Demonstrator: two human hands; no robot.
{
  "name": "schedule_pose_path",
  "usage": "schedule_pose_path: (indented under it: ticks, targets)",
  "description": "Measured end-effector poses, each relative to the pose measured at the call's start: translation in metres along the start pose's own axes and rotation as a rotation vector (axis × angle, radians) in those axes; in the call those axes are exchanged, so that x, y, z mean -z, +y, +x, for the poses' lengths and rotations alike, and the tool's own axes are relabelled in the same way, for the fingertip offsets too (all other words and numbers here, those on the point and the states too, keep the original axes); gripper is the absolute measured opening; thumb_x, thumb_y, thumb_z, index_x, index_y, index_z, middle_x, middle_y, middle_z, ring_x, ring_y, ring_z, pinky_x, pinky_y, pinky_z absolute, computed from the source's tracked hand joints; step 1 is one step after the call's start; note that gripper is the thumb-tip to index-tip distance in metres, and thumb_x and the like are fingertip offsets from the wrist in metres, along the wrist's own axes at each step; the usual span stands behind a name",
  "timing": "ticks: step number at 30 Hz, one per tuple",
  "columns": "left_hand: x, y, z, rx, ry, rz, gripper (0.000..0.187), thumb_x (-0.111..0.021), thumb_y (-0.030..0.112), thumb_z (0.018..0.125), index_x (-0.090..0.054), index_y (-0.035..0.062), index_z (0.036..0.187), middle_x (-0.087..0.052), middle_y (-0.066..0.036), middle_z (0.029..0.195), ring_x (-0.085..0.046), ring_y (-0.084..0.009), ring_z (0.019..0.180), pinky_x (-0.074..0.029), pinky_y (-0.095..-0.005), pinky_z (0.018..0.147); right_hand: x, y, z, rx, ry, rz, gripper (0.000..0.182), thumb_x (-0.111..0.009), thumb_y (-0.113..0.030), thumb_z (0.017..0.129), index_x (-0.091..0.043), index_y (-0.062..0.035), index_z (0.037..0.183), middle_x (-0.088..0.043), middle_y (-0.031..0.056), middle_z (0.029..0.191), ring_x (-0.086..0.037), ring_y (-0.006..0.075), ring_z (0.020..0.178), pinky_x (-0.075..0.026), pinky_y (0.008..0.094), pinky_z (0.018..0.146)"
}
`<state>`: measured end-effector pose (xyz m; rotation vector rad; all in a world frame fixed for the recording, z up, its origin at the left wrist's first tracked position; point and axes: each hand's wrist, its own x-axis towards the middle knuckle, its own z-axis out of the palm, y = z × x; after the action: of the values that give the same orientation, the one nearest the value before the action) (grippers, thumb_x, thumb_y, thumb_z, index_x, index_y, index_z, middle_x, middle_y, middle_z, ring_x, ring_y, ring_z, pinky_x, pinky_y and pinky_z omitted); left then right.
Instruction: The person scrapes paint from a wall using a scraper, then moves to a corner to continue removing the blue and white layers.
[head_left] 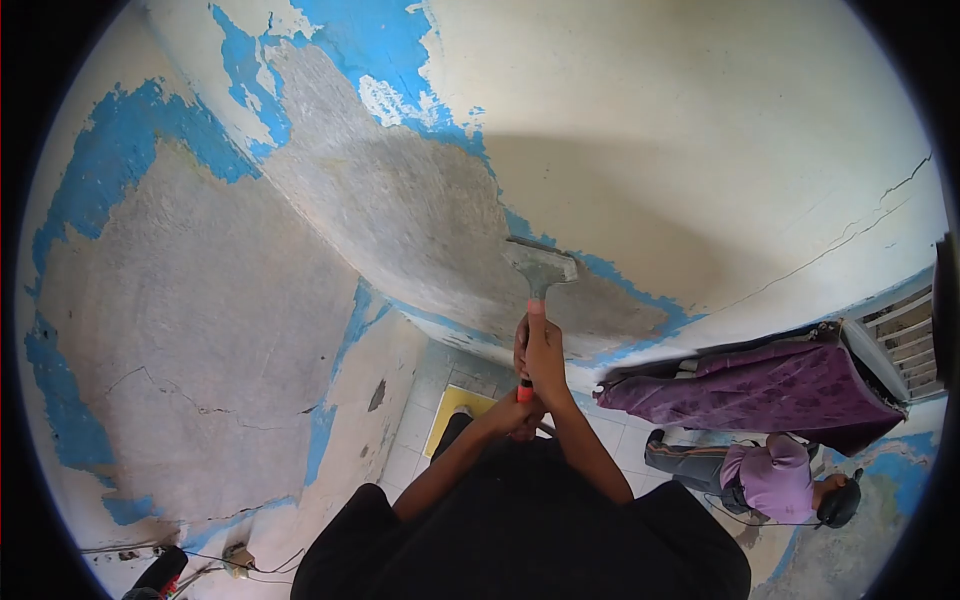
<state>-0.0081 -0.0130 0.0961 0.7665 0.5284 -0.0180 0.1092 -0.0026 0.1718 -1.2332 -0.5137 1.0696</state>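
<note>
A long-handled wall scraper (541, 265) points up and away from me, its wide grey blade against the wall at the lower border of the cream paint. My right hand (540, 350) is wrapped round the upper part of its orange-red handle. Lower down, near the handle's end, my left hand (515, 413) is closed round the same tool. Around the blade the wall (400, 190) shows bare grey plaster, edged by ragged blue paint (630, 283), with cream paint (650, 90) above and to the right.
A second wall (210, 290) on the left has a large bare patch and cracks. At right, purple patterned cloth (750, 390) covers something beside a slatted window (905, 335). A person in a pink shirt (775, 475) stands below it. A yellow board (455, 412) lies on the tiled floor (412, 430).
</note>
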Motion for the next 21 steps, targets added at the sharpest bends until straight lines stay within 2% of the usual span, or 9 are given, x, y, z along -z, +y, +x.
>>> schedule_pose_path:
  ticks: [3,5,9,14,18,21]
  targets:
    - [0.018,-0.022,0.008,0.020,0.026,-0.015,0.032,-0.064,0.025,0.086,-0.044,0.0102,0.066,-0.041,-0.001,0.050,-0.042,-0.0127,0.038,-0.035,-0.0280,0.037,0.006,0.030,0.000,-0.059,0.094,-0.010,0.057,-0.040,-0.056,0.099,-0.038,-0.0096,0.067,-0.035,-0.0004,0.045,-0.033,0.0096,0.031,-0.025,0.0258,0.030]
    - [0.022,-0.030,0.008,0.060,0.036,0.008,0.031,-0.063,0.024,0.087,-0.044,0.0103,0.066,-0.041,-0.001,0.050,-0.041,-0.0125,0.037,-0.034,-0.0283,0.037,0.008,0.035,0.000,-0.078,0.083,-0.009,0.057,-0.039,-0.056,0.099,-0.039,-0.0096,0.067,-0.035,-0.0005,0.045,-0.033,0.0095,0.031,-0.025,0.0260,0.030]
    - [0.009,0.004,0.001,0.005,0.001,0.054,0.029,-0.060,0.022,0.088,-0.044,0.0105,0.066,-0.040,-0.001,0.050,-0.040,-0.0122,0.037,-0.032,-0.0290,0.035,-0.009,-0.006,0.003,-0.008,0.019,-0.001,0.056,-0.040,-0.055,0.099,-0.039,-0.0097,0.067,-0.034,-0.0009,0.046,-0.033,0.0090,0.031,-0.024,0.0259,0.030]
    - [0.020,-0.017,0.003,0.056,0.024,-0.018,0.030,-0.059,0.022,0.088,-0.044,0.0097,0.066,-0.039,-0.001,0.049,-0.039,-0.0124,0.037,-0.032,-0.0287,0.036,0.003,0.028,-0.001,-0.060,0.052,-0.018,0.057,-0.039,-0.058,0.099,-0.039,-0.0094,0.069,-0.033,-0.0011,0.047,-0.033,0.0087,0.033,-0.025,0.0255,0.031]
    - [0.008,0.009,-0.001,0.041,-0.016,0.057,0.031,-0.060,0.023,0.088,-0.045,0.0091,0.065,-0.040,-0.001,0.048,-0.041,-0.0131,0.037,-0.033,-0.0282,0.036,-0.010,-0.010,0.001,-0.012,-0.003,-0.039,0.056,-0.038,-0.058,0.099,-0.039,-0.0095,0.071,-0.033,-0.0009,0.047,-0.034,0.0089,0.034,-0.026,0.0259,0.031]
    - [0.013,-0.001,0.001,0.014,-0.018,-0.010,0.032,-0.062,0.024,0.088,-0.046,0.0087,0.065,-0.043,-0.002,0.049,-0.044,-0.0138,0.038,-0.035,-0.0281,0.037,-0.002,0.009,0.002,-0.067,0.042,-0.025,0.055,-0.037,-0.058,0.099,-0.039,-0.0098,0.071,-0.032,-0.0008,0.047,-0.034,0.0089,0.034,-0.026,0.0259,0.031]
